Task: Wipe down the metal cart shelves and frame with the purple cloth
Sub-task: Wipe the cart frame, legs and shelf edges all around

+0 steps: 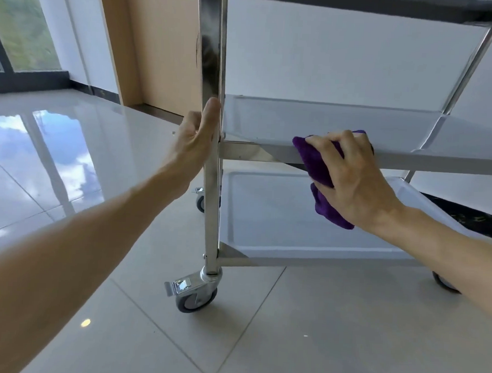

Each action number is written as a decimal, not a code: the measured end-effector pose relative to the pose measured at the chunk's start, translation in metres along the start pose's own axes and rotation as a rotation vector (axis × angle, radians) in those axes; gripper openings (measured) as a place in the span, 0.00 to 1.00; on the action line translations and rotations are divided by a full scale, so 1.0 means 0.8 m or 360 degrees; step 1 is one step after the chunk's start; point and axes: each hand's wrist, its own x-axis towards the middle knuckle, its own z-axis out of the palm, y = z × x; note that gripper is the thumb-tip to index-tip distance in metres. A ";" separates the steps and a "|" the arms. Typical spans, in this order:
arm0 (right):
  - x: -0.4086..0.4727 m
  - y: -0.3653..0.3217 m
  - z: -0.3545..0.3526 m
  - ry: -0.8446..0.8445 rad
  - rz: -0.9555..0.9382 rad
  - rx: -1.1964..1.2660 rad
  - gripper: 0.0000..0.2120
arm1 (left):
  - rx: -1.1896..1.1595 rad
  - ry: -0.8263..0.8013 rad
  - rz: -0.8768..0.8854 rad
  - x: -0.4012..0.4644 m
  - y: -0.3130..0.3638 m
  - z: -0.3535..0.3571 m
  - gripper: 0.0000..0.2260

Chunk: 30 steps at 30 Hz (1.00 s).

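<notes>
A shiny metal cart [211, 201] with three shelves stands on castors in front of me. My left hand [194, 138] holds the cart's front left upright at the height of the middle shelf [314, 118], thumb along the post, fingers hidden behind it. My right hand [351, 174] grips the bunched purple cloth [317, 164] and presses it against the front edge of the middle shelf. Part of the cloth hangs below the shelf edge over the bottom shelf [280, 213].
The front left castor [196, 297] has a brake lever sticking out to the left. Glossy tiled floor [288, 331] lies all around the cart. A white wall stands behind the cart, with a beige wall panel [161, 45] and a large window [22, 23] at the left.
</notes>
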 end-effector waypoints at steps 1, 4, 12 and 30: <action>-0.008 0.000 0.000 0.0005 -0.0072 0.0008 0.28 | 0.0059 0.0000 -0.0045 -0.007 -0.012 0.000 0.24; -0.033 -0.003 0.001 -0.0028 -0.0428 -0.0171 0.27 | 0.0145 -0.0061 -0.0127 -0.032 -0.046 0.003 0.19; -0.067 -0.021 0.053 -0.1213 0.0375 0.0460 0.13 | 0.0340 -0.0195 -0.0212 -0.053 -0.089 0.031 0.13; -0.033 -0.102 0.202 -0.1476 0.0240 0.1261 0.38 | 0.0136 -0.0167 -0.0177 -0.053 -0.102 0.034 0.14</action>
